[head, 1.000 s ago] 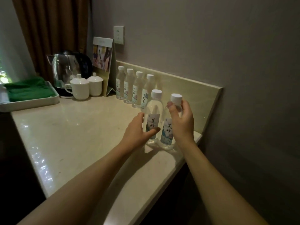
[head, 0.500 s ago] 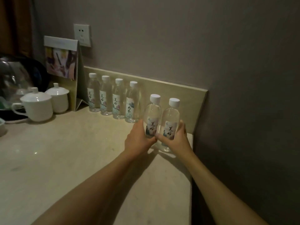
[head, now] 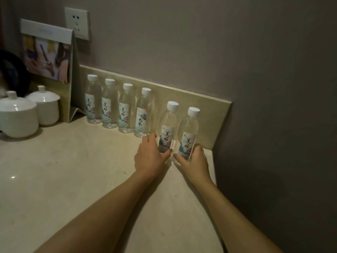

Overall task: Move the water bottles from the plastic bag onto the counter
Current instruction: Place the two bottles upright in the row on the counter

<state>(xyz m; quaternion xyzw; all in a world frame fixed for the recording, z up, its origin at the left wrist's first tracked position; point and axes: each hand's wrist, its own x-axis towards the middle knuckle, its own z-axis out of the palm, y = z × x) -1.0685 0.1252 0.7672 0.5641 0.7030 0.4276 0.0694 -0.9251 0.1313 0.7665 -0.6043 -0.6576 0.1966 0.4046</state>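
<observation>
Six water bottles [head: 144, 114] with white caps stand in a row on one pale stone counter [head: 73, 170]. Two white lidded cups [head: 29, 110] sit at the counter's left end beside one folded display card [head: 49, 57]. One wall socket [head: 77, 22] is mounted above. Two bare hands [head: 149, 157] reach in, one at each of the two end bottles.

Head view looks down, close over counter [head: 73, 170]

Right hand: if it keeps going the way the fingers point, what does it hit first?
The right hand already grips the end bottle. Pushed on, bottle and hand would likely meet the backsplash just behind; the gap is unclear.
</observation>
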